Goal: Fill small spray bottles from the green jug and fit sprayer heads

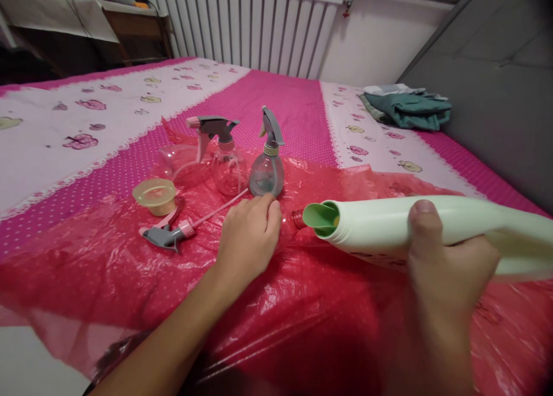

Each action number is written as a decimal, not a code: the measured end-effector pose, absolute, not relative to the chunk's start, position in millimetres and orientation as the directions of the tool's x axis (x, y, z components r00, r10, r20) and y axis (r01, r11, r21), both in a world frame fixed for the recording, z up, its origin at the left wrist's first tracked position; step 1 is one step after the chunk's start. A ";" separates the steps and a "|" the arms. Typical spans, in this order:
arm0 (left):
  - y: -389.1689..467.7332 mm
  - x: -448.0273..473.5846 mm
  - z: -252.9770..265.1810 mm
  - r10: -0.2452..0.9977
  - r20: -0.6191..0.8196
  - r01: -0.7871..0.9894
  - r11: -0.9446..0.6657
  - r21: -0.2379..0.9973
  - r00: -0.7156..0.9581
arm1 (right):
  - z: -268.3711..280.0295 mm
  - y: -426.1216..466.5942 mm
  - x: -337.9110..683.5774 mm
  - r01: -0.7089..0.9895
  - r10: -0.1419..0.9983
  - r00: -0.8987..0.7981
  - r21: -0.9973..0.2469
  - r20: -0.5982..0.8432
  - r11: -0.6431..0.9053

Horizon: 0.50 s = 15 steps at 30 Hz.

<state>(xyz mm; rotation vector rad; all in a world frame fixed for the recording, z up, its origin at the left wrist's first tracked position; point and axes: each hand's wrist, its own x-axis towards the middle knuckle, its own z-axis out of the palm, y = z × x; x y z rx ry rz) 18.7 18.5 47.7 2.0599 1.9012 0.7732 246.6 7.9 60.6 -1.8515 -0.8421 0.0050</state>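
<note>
My right hand (444,263) grips a large pale green jug (380,223), tipped almost level with its mouth to the left. A green pouring spout (320,216) shows in the mouth. Close to the spout is the threaded neck (298,219) of a clear spray bottle, tilted towards it; whether they touch I cannot tell. My left hand (250,232) is wrapped round this bottle and hides most of its body. Left of that hand lies a loose grey and pink spray head (168,235) with a long thin tube (220,206).
A grey-topped spray bottle (266,174) and a pink-collared spray bottle (228,168) stand behind my left hand. A yellowish cup (155,194) sits at the left. Red plastic sheeting (276,321) covers the bed. Folded cloths (404,108) lie by the grey headboard (488,68).
</note>
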 end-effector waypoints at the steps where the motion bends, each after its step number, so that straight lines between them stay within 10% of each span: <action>1: 18.4 18.8 48.0 0.975 0.221 0.853 -0.131 0.505 0.018 | 60.7 8.0 246.4 0.545 0.548 0.751 -0.815 0.368 -0.199; 15: 18.3 19.2 49.0 0.977 0.214 0.848 -0.124 0.516 0.013 | 60.5 8.2 246.8 0.555 0.549 0.747 -0.807 0.375 -0.202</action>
